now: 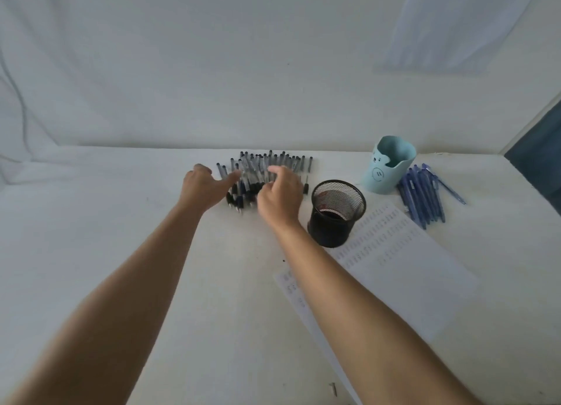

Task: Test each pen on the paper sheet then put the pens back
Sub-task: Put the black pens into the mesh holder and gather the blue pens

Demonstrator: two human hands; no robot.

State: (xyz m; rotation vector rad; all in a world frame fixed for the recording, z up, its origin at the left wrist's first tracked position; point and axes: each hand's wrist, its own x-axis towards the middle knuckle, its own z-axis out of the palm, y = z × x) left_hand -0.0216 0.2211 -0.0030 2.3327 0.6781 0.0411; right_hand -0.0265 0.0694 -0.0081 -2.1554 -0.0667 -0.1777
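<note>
Clear-barrelled black-grip pens (261,161) piled far centre of white worktop (121,222), barrels pointing away from you. Your right hand (280,192) over pile, fingers curled, grip unclear; left hand (206,186) open at pile's left edge.

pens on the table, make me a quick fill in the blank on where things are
1. The mesh cup is ____ in colour.
2. The paper sheet runs under the ____ forearm.
3. The pile of pens lies on the mesh cup's ____ side.
Missing words: black; right; left.
</note>
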